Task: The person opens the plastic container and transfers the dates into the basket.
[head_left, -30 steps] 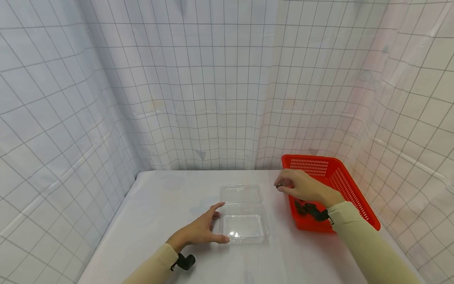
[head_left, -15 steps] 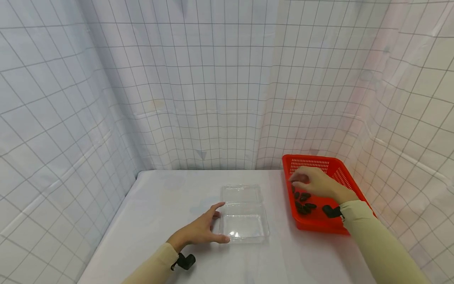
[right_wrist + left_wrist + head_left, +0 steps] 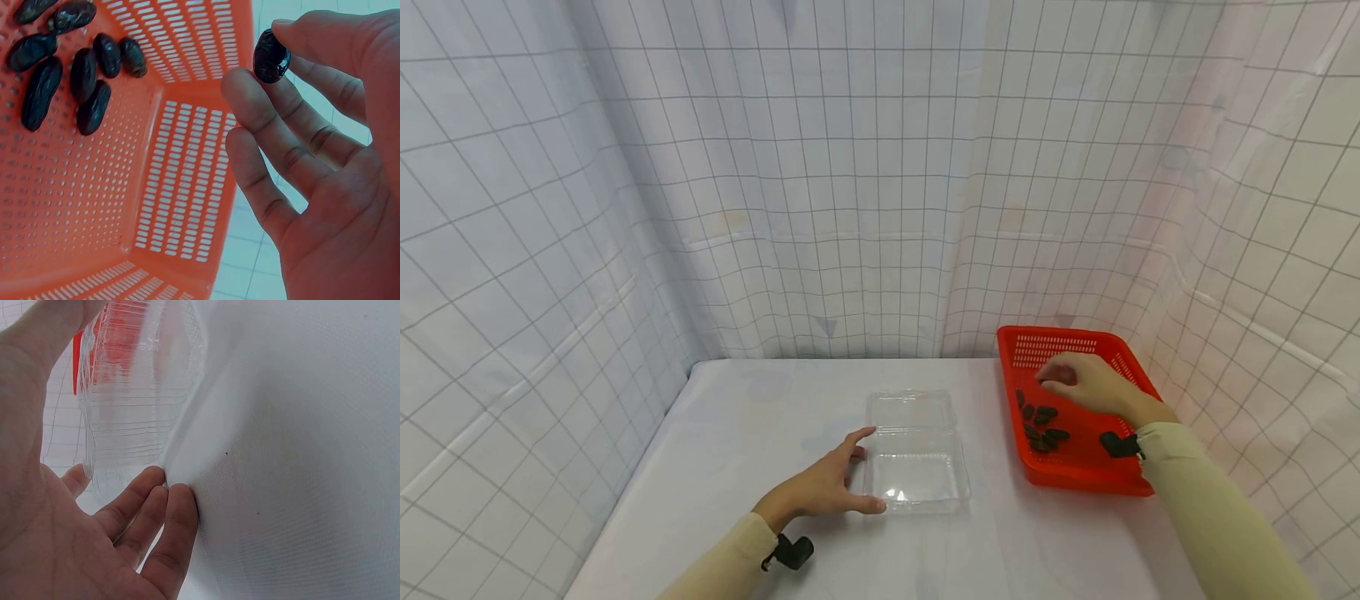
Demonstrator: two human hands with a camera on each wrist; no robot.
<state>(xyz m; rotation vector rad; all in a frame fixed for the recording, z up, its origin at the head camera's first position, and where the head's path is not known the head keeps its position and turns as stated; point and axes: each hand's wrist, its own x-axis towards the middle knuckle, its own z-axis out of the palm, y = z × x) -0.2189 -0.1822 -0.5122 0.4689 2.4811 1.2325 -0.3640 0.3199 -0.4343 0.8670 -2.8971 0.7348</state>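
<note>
My right hand (image 3: 1086,383) is over the red basket (image 3: 1093,482). In the right wrist view its thumb and fingers pinch a dark, wrinkled date (image 3: 272,57), held up apart from the others. Several more dates (image 3: 1043,440) lie on the basket floor, toward its left side. A clear plastic clamshell box (image 3: 917,479) stands on the white table with its lid (image 3: 910,410) folded back, away from me. Against the box's left side rests my left hand (image 3: 823,483), thumb and forefinger spread along it. From the left wrist view, its other fingers (image 3: 175,531) lie by the box's lower edge.
The white table (image 3: 752,425) stretches to the left of the box and in front of it. White gridded sheets (image 3: 850,208) hang behind and on both sides. The basket has raised, slotted walls (image 3: 187,181).
My right hand, which pinched a dark item at the basket's left rim, has moved right over the basket, uncovering more dates. The left hand and the box have stayed put.
</note>
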